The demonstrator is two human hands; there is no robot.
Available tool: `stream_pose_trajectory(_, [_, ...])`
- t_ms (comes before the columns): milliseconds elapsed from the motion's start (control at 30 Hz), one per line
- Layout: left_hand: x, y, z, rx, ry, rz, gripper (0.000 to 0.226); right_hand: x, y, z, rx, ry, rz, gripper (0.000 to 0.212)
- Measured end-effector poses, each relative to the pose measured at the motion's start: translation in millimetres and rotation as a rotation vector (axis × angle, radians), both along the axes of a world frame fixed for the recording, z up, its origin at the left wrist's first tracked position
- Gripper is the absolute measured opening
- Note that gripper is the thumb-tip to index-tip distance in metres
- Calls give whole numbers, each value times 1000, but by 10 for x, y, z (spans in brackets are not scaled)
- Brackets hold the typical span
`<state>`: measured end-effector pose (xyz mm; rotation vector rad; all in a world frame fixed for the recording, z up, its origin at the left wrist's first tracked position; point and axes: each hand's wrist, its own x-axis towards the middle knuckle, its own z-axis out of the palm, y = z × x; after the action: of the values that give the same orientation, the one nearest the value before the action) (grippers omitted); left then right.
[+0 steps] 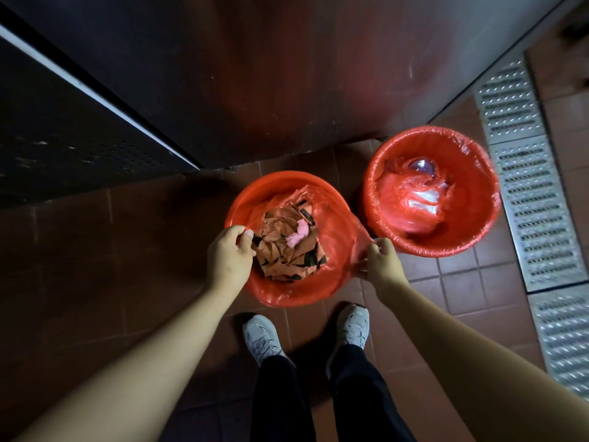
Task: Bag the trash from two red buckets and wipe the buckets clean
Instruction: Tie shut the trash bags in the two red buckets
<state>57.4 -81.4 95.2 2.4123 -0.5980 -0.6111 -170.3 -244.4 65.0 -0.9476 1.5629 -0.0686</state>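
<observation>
Two red buckets stand on the tiled floor. The near bucket (274,183) has a red plastic liner bag (338,250) holding crumpled brown paper (287,250) and a pink scrap (299,234). My left hand (228,253) pinches the liner's edge at the bucket's left rim. My right hand (379,260) grips the liner's edge at the right rim and pulls it outward. The far right bucket (478,231) is also lined in red plastic, with clear plastic waste (424,199) inside.
A dark metal cabinet (255,74) rises right behind the buckets. A steel drain grate (535,202) runs along the floor at the right. My two white shoes (264,339) stand just in front of the near bucket.
</observation>
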Motion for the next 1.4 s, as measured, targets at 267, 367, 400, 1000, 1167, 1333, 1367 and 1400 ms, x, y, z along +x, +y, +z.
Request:
stream_pose_trajectory(267, [-183, 168, 57, 47, 154, 108, 13, -151, 270, 27, -280, 237, 127, 30])
stream_pose_trajectory(367, [-261, 245, 61, 49, 185, 114, 9, -163, 415, 31, -533, 278, 278, 31])
stream_pose_trajectory(400, [-281, 260, 62, 53, 198, 118, 8, -151, 453, 13, -593, 308, 392, 33])
stream_pose_trajectory(1000, [-405, 135, 355, 98, 295, 177, 22, 598, 438, 631, -268, 194, 357, 43])
stream_pose_trajectory(1167, [-336, 224, 501, 24, 446, 181, 16, 764, 418, 937, -137, -92, 488, 28])
stream_pose_trajectory(1333, [-284, 359, 567, -30, 538, 228, 15, 731, 356, 1063, -90, -203, 437, 24])
stream_pose_trajectory(1367, [-273, 371, 579, -33, 541, 240, 14, 740, 350, 1090, -91, -211, 426, 24])
stream_pose_trajectory(1400, [-268, 378, 594, -32, 544, 247, 13, 754, 350, 1121, -89, -219, 419, 25])
